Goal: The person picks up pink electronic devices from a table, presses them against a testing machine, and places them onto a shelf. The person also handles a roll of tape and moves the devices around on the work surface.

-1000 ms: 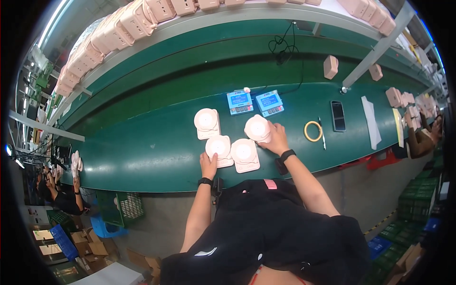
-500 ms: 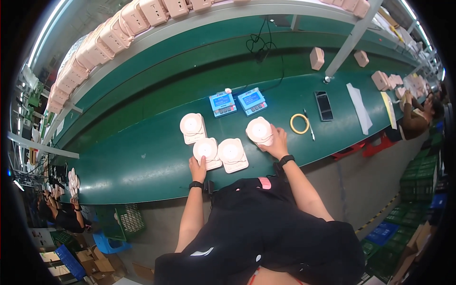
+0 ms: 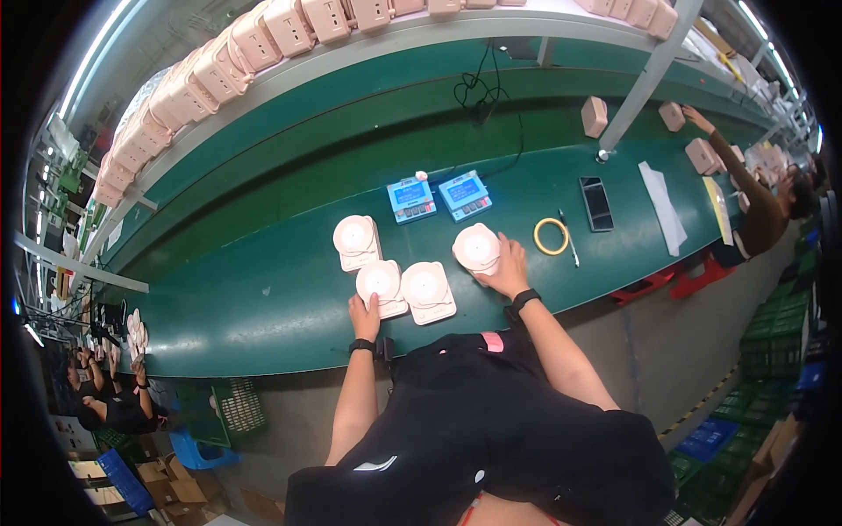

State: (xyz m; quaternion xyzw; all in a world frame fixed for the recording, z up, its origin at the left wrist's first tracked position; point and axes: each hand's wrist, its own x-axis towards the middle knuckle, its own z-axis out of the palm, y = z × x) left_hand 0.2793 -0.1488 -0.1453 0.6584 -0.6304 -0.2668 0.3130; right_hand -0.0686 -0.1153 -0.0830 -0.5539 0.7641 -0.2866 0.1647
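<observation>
Several pale pink devices, each with a round disc on a squarish base, are grouped in front of me on the green table. My left hand (image 3: 364,316) is closed at the near left edge of one device (image 3: 379,280), with its thumb against the round disc. Right beside that one, another device (image 3: 427,287) lies untouched, and a further device (image 3: 354,236) stands just behind. My right hand (image 3: 509,270) is closed around the right side of a separate device (image 3: 477,248); its fingers are partly hidden behind it. Black bands circle both wrists.
Two blue-screened meters (image 3: 438,197) stand behind the devices. To the right lie a yellow tape ring (image 3: 551,237), a pen (image 3: 574,245), a phone (image 3: 596,204) and a white strip (image 3: 662,208). Pink cases (image 3: 254,44) line the overhead shelf. A co-worker (image 3: 772,206) sits at far right.
My hands stay almost where they were, still on the same two devices. The co-worker at far right has stretched an arm toward a pink case at the back of the table.
</observation>
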